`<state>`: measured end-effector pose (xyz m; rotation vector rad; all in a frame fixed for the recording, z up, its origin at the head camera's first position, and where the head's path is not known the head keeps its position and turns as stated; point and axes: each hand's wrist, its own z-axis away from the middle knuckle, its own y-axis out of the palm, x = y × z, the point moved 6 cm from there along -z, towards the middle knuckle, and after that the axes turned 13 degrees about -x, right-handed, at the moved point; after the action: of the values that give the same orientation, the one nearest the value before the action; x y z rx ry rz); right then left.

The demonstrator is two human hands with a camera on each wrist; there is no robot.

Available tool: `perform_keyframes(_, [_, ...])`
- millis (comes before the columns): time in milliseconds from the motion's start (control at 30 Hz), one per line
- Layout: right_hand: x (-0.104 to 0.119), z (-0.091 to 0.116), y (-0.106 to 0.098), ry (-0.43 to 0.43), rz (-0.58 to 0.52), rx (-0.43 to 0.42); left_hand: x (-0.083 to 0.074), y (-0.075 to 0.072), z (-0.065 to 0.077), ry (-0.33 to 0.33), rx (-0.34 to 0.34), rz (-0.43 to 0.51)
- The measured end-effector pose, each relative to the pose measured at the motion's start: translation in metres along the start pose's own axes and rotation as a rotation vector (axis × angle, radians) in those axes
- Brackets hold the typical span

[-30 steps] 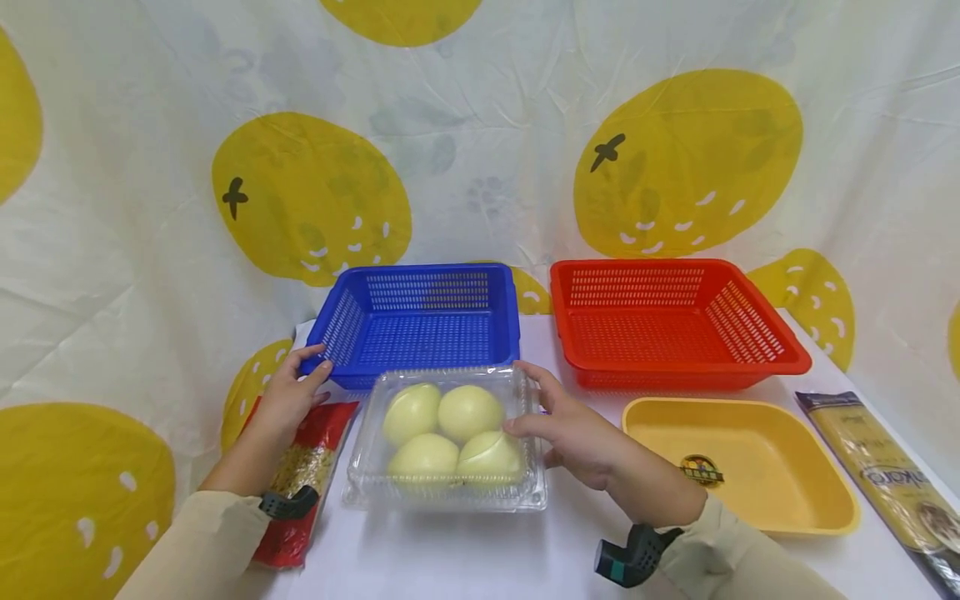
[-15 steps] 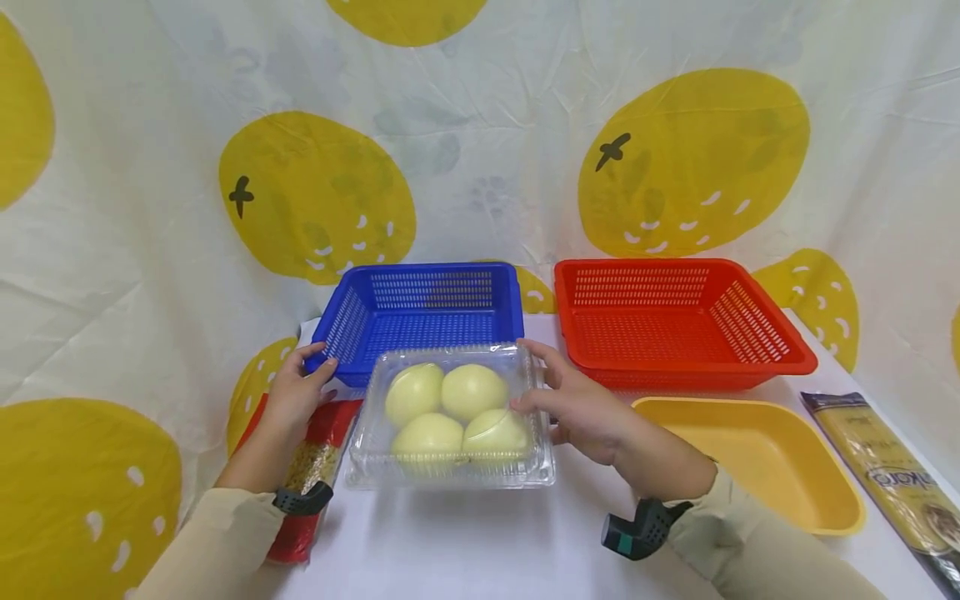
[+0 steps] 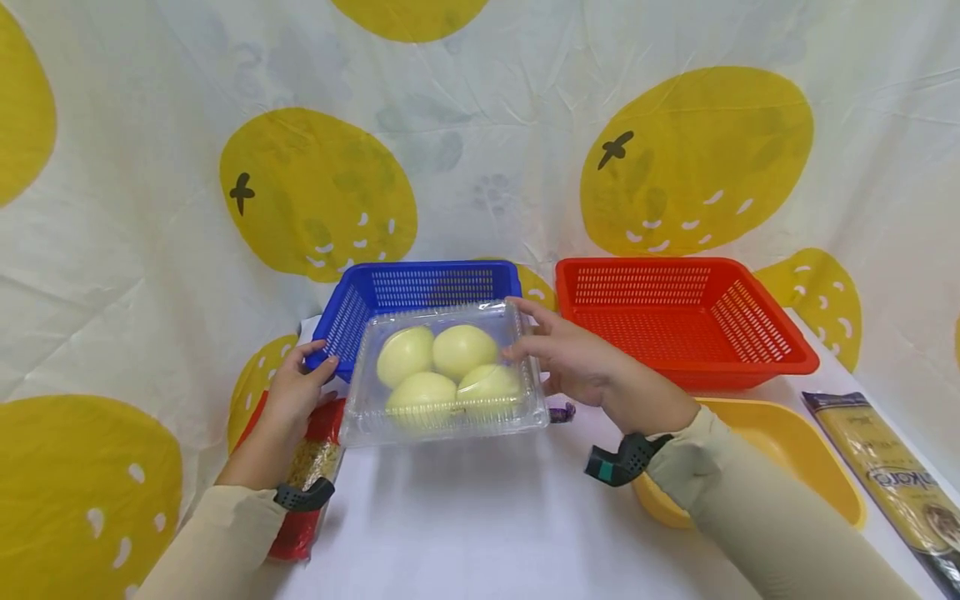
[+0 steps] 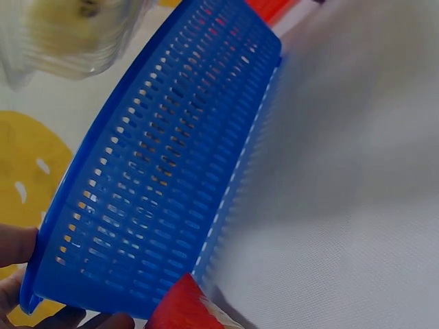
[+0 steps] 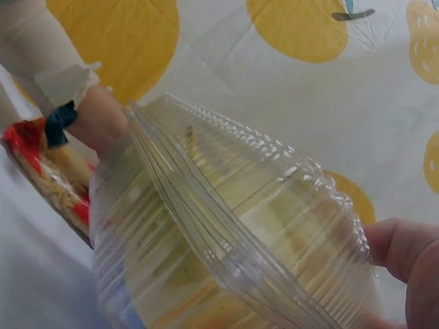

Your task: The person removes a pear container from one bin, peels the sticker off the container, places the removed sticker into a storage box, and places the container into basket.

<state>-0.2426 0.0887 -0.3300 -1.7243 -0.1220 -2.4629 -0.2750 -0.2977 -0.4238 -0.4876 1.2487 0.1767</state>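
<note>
My right hand [image 3: 577, 354] grips the right side of a clear plastic clamshell container [image 3: 358, 423], which holds several round pale yellow-green items [image 3: 405, 357]. Raised off the table, the container tilts over the front of a blue perforated basket [image 3: 431, 286]. In the right wrist view, my thumb [image 5: 408, 257] presses on the ridged container wall [image 5: 226, 233]. My left hand [image 3: 294, 390] holds the basket's front left corner. The left wrist view shows thumb and fingers on either side of the blue rim [image 4: 41, 253], with the container's corner [image 4: 82, 65] above.
A red perforated basket [image 3: 690, 358] stands right of the blue one. In front of it lies a yellow tray [image 3: 806, 454], partly behind my right sleeve. A gold packet [image 3: 885, 467] lies far right, a red packet [image 3: 300, 492] under my left forearm. Something small and purple [image 3: 562, 413] shows beside the container.
My right hand has raised the container and moved it away from me, so it now covers much of the blue basket's front. My left hand stays on the basket's corner.
</note>
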Motion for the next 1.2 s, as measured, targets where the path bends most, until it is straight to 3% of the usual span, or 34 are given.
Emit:
perform_keyframes(500, [0.029,-0.06,0.005,0.049,-0.075,0.036,-0.001,0.0,0.0,-0.019,-0.021,-0.008])
perform_keyframes(1200, [0.016,-0.148,0.02,0.057,-0.146,0.005,-0.003,0.0,-0.001,-0.035,0.008,-0.009])
